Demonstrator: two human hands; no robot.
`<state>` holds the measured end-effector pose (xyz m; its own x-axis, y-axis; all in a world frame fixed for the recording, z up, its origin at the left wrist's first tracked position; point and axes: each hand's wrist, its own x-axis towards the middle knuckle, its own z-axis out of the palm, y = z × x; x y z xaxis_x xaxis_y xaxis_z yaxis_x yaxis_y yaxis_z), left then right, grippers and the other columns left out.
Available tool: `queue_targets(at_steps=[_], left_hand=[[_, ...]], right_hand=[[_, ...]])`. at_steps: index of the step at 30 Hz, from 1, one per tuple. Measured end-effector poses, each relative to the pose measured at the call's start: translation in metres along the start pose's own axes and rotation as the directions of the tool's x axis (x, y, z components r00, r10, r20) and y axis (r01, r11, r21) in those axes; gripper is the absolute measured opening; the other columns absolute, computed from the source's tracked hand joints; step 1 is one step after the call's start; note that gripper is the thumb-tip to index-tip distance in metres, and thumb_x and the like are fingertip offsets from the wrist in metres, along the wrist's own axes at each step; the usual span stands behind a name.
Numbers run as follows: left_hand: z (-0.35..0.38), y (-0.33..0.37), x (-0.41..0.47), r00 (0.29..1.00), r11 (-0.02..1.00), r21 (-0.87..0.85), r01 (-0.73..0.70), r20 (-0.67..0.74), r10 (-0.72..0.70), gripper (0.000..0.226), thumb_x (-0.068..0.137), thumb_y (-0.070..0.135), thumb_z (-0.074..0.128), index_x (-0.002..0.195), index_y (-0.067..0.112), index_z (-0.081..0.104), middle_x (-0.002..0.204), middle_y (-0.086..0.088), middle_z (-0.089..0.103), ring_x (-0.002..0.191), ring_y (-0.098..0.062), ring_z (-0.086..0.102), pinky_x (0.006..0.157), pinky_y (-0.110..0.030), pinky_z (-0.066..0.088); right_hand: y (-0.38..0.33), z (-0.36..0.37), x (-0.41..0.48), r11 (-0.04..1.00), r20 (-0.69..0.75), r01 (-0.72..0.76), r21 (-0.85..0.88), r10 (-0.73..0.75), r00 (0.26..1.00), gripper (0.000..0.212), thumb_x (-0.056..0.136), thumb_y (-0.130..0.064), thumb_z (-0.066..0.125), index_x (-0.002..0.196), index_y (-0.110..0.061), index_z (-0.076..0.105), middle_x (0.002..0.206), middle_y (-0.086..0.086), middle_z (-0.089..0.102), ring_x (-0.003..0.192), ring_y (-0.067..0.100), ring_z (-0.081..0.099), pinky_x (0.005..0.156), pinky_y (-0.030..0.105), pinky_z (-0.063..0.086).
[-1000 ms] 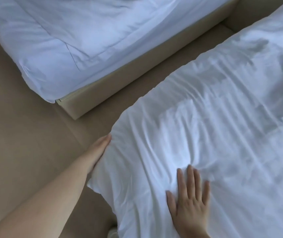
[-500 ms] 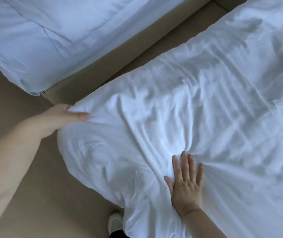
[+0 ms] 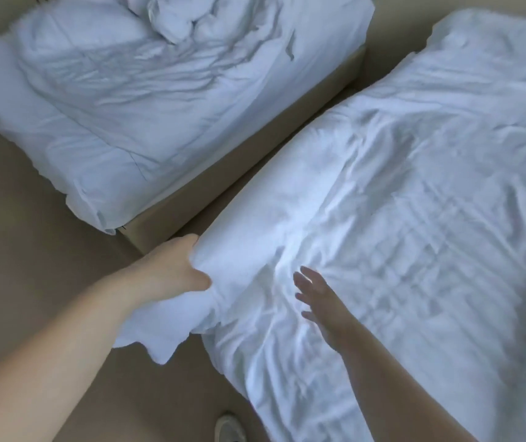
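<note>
A white, wrinkled duvet (image 3: 398,218) covers the bed on the right and hangs over its near-left corner. My left hand (image 3: 175,269) grips that corner of the duvet, fingers tucked into the fabric, and a flap droops below it. My right hand (image 3: 319,298) is over the duvet just right of the corner, fingers spread and straight, slightly blurred. Whether it touches the cloth I cannot tell.
A second bed (image 3: 134,100) with rumpled white bedding stands at the upper left, on a beige base (image 3: 255,161). A narrow aisle of beige floor (image 3: 25,250) runs between the beds. My shoe (image 3: 228,427) shows at the bottom edge.
My left hand went from touching the duvet's corner to gripping it. My right hand lifted off its flat press and spread. The view tilted up, showing more of both beds.
</note>
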<state>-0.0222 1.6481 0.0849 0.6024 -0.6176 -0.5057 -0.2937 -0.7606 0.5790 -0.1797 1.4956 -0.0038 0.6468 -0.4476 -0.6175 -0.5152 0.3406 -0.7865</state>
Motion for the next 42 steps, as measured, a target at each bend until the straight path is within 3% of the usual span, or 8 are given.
queue_targets(at_steps=[6,12,19,24,29,34,38,42], left_hand=[[0.125,0.078,-0.155,0.935,0.915,0.294,-0.276,-0.137,0.326,0.027,0.079,0.039,0.056,0.083,0.024,0.035,0.075,0.041,0.047,0.067,0.001,0.049,0.046,-0.014,0.029],[0.328,0.054,-0.198,0.942,0.793,0.55,-0.263,-0.032,0.334,0.068,0.025,0.045,0.072,0.081,0.031,0.037,0.045,0.019,0.051,0.036,0.002,0.05,0.032,-0.012,0.027],[0.401,0.077,-0.22,0.948,0.872,0.47,-0.137,-0.192,0.253,0.069,-0.001,0.024,0.085,0.065,0.012,0.07,0.034,-0.001,0.048,0.023,-0.01,0.044,0.03,-0.009,0.019],[0.395,0.099,-0.244,0.929,0.86,0.495,-0.119,-0.25,0.273,0.049,0.032,0.029,0.089,0.073,0.018,0.066,0.055,0.003,0.059,0.042,-0.008,0.057,0.037,-0.009,0.018],[0.425,0.113,-0.3,0.784,0.847,0.431,-0.31,-0.389,0.484,0.054,0.01,0.02,0.08,0.06,0.022,0.057,0.041,0.006,0.045,0.03,-0.01,0.043,0.032,-0.016,0.014],[0.544,0.101,-0.339,0.858,0.822,0.353,-0.446,-0.091,0.505,0.056,0.037,0.044,0.062,0.089,0.034,0.044,0.048,0.015,0.051,0.037,0.0,0.049,0.036,-0.015,0.034],[0.582,0.07,-0.336,0.989,0.984,-0.13,-0.123,0.062,0.132,0.035,0.083,0.047,0.06,0.114,0.032,0.058,0.086,0.028,0.048,0.088,0.003,0.054,0.085,-0.01,0.041],[0.537,0.033,-0.289,0.855,0.697,-0.696,0.173,-0.245,-0.457,0.034,0.093,0.032,0.051,0.116,0.009,0.059,0.112,-0.01,0.063,0.112,-0.026,0.056,0.09,-0.027,0.04]], right_hand=[[0.002,-0.084,-0.097,0.942,-0.057,0.212,0.262,-0.204,0.977,0.04,0.089,-0.016,0.042,0.129,-0.013,0.045,0.125,0.017,0.055,0.115,0.038,0.051,0.099,0.049,0.043],[0.103,-0.197,-0.183,0.886,-0.303,-0.043,0.462,0.204,0.931,0.019,0.095,-0.012,0.037,0.096,-0.009,0.055,0.101,0.009,0.053,0.09,0.024,0.052,0.078,0.043,0.045],[0.154,-0.197,-0.199,0.984,-0.226,-0.152,0.09,0.169,0.959,0.082,0.085,-0.032,0.063,0.145,-0.02,0.009,0.136,0.003,0.039,0.117,0.024,0.044,0.092,0.041,0.04],[0.147,-0.175,-0.199,0.999,-0.298,-0.021,-0.038,0.009,0.955,0.068,0.066,-0.012,0.061,0.128,-0.005,0.034,0.098,0.005,0.051,0.089,0.026,0.051,0.076,0.033,0.05],[0.153,-0.215,-0.265,0.92,-0.375,0.376,0.106,-0.314,0.872,0.047,0.051,-0.011,0.045,0.098,-0.012,0.047,0.081,0.002,0.054,0.073,0.018,0.054,0.064,0.027,0.048],[0.262,-0.279,-0.33,0.983,-0.554,0.181,-0.017,-0.16,0.817,0.05,0.052,-0.014,0.044,0.102,-0.011,0.044,0.075,0.004,0.05,0.069,0.025,0.051,0.046,0.015,0.043],[0.3,-0.318,-0.333,0.964,-0.767,-0.138,-0.229,-0.091,0.636,0.063,0.08,-0.008,0.05,0.139,-0.012,0.031,0.127,0.011,0.047,0.122,0.032,0.043,0.098,0.037,0.036],[0.288,-0.306,-0.309,0.631,-0.513,-0.092,-0.77,-0.527,0.677,0.065,0.083,-0.021,0.042,0.145,-0.014,0.025,0.154,0.011,0.014,0.142,0.029,0.011,0.113,0.044,0.001]])
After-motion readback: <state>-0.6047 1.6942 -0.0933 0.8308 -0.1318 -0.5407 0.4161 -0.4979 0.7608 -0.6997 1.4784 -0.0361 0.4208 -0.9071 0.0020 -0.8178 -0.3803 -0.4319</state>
